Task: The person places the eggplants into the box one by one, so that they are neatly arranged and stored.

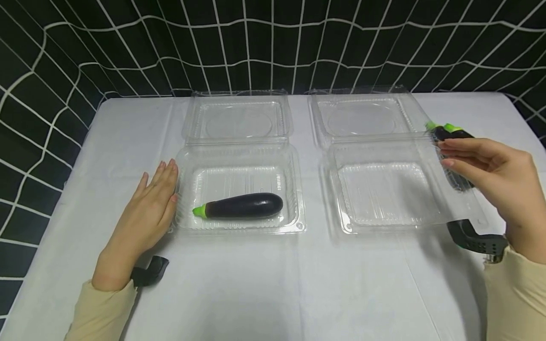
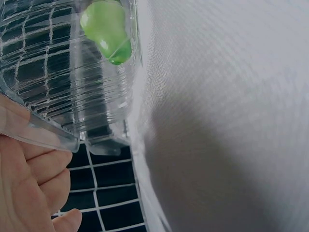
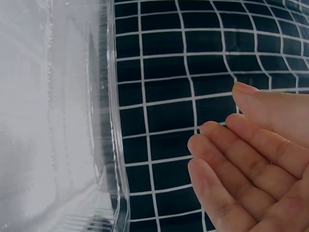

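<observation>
A dark eggplant (image 1: 245,206) with a green stem lies sideways in the base of the left clear plastic clamshell box (image 1: 298,227), whose lid is folded back. My left hand (image 1: 147,213) rests along that box's left side, fingers straight. Through the clear wall, the left wrist view shows the green stem (image 2: 108,31). Over the right edge of a second opened clamshell box (image 1: 350,226) hangs my right hand (image 1: 496,177). Its fingers are loosely bent with nothing between them, as the right wrist view of this hand (image 3: 251,169) also shows. No eggplant is inside the right box.
More dark eggplants (image 1: 462,134) with green stems lie right of the right box, partly hidden behind my right hand. A white cloth (image 1: 256,279) covers the table. Black fabric with a white grid (image 1: 260,47) hangs behind it and at the sides.
</observation>
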`<state>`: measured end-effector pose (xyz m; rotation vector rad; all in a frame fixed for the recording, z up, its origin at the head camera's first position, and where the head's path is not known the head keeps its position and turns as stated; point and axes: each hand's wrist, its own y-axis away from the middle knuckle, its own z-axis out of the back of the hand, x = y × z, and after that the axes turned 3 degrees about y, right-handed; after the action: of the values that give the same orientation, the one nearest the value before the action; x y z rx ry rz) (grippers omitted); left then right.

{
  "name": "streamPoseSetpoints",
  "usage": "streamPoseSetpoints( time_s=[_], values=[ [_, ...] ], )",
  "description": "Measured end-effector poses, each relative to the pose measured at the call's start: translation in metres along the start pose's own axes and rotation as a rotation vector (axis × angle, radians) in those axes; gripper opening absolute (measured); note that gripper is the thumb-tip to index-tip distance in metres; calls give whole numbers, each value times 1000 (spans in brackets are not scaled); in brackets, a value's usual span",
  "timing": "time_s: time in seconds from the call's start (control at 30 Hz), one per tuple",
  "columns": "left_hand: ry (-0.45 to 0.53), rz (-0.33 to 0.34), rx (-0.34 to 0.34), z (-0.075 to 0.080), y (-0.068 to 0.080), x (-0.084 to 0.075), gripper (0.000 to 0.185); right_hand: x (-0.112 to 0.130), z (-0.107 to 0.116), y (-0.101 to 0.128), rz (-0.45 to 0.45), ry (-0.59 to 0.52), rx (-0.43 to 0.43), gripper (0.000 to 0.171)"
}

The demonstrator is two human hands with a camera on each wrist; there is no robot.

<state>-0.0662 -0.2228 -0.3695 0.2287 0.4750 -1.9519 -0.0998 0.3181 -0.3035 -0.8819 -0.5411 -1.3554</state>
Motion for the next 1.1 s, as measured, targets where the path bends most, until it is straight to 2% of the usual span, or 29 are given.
streamPoseSetpoints(
  time_s=[0.43, 0.7, 0.87, 1.1],
  values=[
    [-1, -6, -2, -1, 0, 0, 50, -19, 8, -3, -66, -146, -47, 35],
    [-1, -5, -2, 0, -1, -1, 51, -29, 14, -5, -91, -2, -93, 36],
    [-4, -1, -6, 1, 0, -1, 51, -35, 20, -7, -56, -27, -118, 41],
    [-3, -6, -8, 0, -1, 0, 50, -44, 29, -6, -45, -123, -161, 49]
  ],
)
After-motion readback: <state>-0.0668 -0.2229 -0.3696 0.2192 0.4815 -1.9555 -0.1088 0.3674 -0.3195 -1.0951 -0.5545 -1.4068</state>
